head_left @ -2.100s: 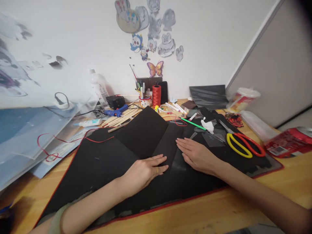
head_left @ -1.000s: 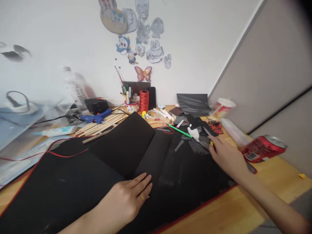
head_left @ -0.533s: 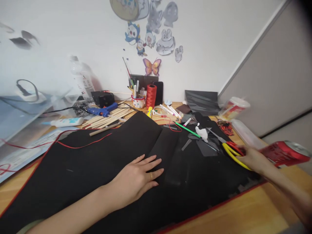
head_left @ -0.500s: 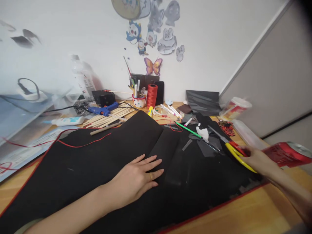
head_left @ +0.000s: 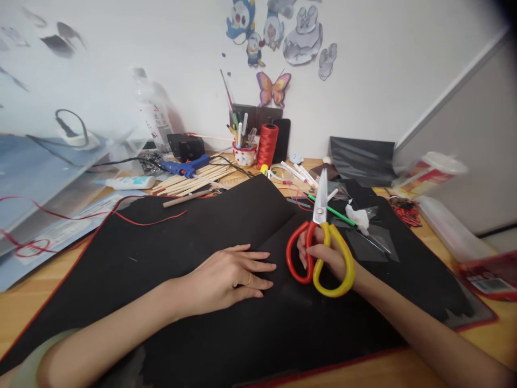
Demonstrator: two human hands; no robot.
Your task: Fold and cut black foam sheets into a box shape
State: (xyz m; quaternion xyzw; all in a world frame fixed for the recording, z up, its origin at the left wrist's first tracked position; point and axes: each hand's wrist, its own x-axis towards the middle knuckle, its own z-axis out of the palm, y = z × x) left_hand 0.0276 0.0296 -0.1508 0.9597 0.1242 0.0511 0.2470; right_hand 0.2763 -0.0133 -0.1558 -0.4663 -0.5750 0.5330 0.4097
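Pinching the scissors (head_left: 320,211) by their handles, the right hand (head_left: 333,258) has brought them over the black paper (head_left: 258,205), near the left hand (head_left: 224,276), lying flat with fingers spread.

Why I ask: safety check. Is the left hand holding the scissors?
No, the right hand holds the scissors; the left hand touches black paper.
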